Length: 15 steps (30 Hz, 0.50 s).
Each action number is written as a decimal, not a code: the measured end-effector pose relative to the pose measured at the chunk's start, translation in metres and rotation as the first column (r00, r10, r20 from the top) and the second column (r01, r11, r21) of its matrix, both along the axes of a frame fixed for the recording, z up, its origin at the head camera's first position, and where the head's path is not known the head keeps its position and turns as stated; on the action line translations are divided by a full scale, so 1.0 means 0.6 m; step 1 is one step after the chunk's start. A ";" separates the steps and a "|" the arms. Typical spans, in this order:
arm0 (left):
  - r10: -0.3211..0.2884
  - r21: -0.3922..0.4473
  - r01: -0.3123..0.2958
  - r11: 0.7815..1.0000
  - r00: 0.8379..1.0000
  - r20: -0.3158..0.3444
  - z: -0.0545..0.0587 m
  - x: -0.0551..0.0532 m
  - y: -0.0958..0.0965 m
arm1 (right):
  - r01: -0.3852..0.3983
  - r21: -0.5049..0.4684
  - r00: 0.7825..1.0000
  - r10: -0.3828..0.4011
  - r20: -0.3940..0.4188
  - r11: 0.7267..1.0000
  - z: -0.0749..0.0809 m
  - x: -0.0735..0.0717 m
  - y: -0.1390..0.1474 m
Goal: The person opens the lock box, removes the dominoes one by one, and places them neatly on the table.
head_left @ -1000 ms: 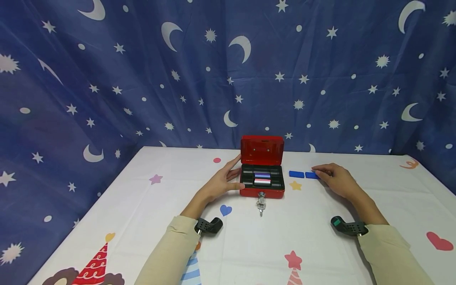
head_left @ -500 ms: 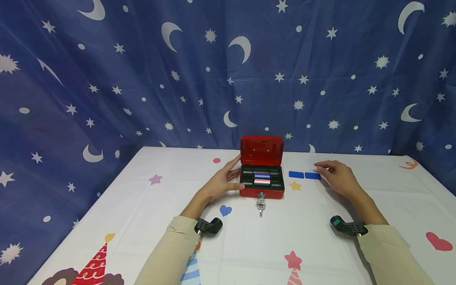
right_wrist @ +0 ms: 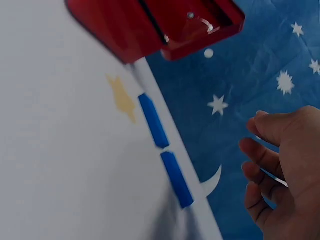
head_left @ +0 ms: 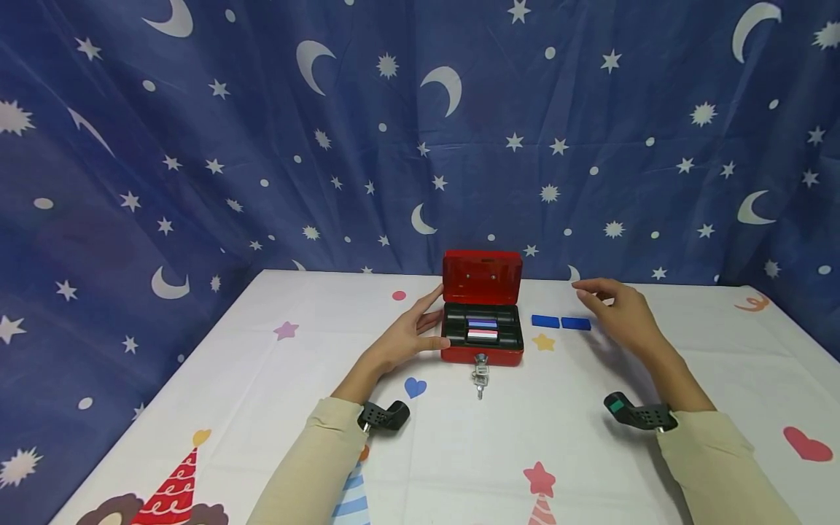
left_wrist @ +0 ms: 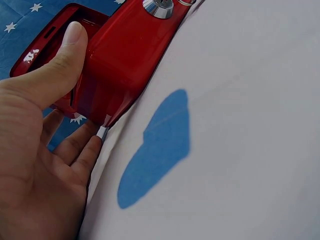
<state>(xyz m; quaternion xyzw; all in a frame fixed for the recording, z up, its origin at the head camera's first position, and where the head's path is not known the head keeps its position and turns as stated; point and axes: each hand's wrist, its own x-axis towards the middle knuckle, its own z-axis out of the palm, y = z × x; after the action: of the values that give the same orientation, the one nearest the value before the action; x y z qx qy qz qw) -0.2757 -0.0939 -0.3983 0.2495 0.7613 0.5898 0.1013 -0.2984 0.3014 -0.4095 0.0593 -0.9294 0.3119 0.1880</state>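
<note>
A small red cash box (head_left: 475, 356) stands with its lid (head_left: 482, 277) raised. In its black tray lie a blue-and-white piece (head_left: 483, 323) and a pink-and-white piece (head_left: 483, 335). Keys (head_left: 481, 379) hang from the front lock. My left hand (head_left: 408, 337) rests against the box's left side, thumb at the front corner, fingers mostly straight; the left wrist view shows this thumb (left_wrist: 62, 65) over the red wall. Two flat blue rectangular pieces (head_left: 545, 321) (head_left: 576, 323) lie end to end right of the box. Above and beyond the nearer-right piece, my right hand (head_left: 623, 313) hovers with loosely bent fingers and holds nothing.
A white tablecloth (head_left: 525, 415) printed with stars, hearts and party hats covers the table. Directly behind the far edge hangs a dark blue curtain (head_left: 367, 131) with moons and stars.
My right hand has let go of the right-hand blue piece and risen up and away from it. My left hand and the box have stayed in place.
</note>
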 end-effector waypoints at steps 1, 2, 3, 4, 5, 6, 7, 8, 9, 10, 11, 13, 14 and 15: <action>-0.002 0.002 0.002 1.000 1.000 0.000 0.000 0.000 0.000 | 0.000 -0.008 1.000 0.000 -0.005 1.000 -0.006 -0.007 0.003; -0.002 0.003 0.002 1.000 1.000 0.000 0.000 0.000 0.000 | 0.001 -0.011 1.000 -0.001 -0.006 1.000 -0.009 -0.013 0.004; -0.002 0.003 0.002 1.000 1.000 0.000 -0.001 0.000 0.000 | 0.005 -0.013 1.000 -0.005 -0.004 1.000 -0.010 -0.016 0.004; -0.001 0.000 0.001 1.000 1.000 0.000 -0.001 0.000 0.000 | 0.008 -0.014 1.000 -0.008 -0.002 1.000 -0.008 -0.018 0.002; 0.000 -0.001 0.000 1.000 1.000 0.001 -0.001 0.000 0.000 | -0.016 -0.035 1.000 0.016 0.009 0.999 0.001 -0.013 -0.004; 0.000 -0.001 0.000 1.000 1.000 0.002 -0.001 0.000 0.000 | -0.043 -0.060 0.999 0.045 0.019 0.997 0.010 -0.007 -0.009; 0.001 -0.002 -0.001 1.000 1.000 0.003 0.000 0.000 0.000 | -0.047 -0.062 0.999 0.048 0.022 0.997 0.014 -0.006 -0.013; 0.002 -0.002 -0.002 1.000 1.000 0.003 0.000 0.000 0.000 | -0.073 -0.078 0.997 0.075 0.030 0.994 0.024 -0.002 -0.019; 0.002 -0.003 -0.002 1.000 1.000 0.003 0.000 0.000 0.000 | -0.076 -0.081 0.996 0.079 0.029 0.994 0.025 -0.003 -0.021; 0.002 -0.004 -0.002 1.000 1.000 0.003 0.000 0.000 0.000 | -0.085 -0.080 0.996 0.086 0.019 0.993 0.023 -0.006 -0.023; 0.002 -0.004 -0.002 1.000 1.000 0.002 0.000 0.000 0.000 | -0.095 -0.082 0.995 0.096 0.009 0.992 0.021 -0.010 -0.025; 0.001 -0.006 -0.001 1.000 1.000 0.001 0.000 0.000 0.000 | -0.068 -0.039 0.997 0.067 -0.035 0.997 0.003 -0.026 -0.024; 0.001 -0.007 -0.001 1.000 1.000 0.000 0.000 0.000 0.000 | -0.079 -0.030 0.996 0.077 -0.049 0.996 0.001 -0.029 -0.025; 0.001 -0.007 -0.001 1.000 1.000 0.001 0.000 0.000 0.000 | -0.066 -0.020 0.996 0.064 -0.062 0.998 -0.001 -0.030 -0.029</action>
<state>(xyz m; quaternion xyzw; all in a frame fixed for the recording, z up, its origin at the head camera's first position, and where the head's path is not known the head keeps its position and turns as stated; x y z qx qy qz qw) -0.2756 -0.0941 -0.3980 0.2485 0.7635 0.5873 0.1023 -0.3165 0.2839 -0.4103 0.0970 -0.9174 0.3259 0.2069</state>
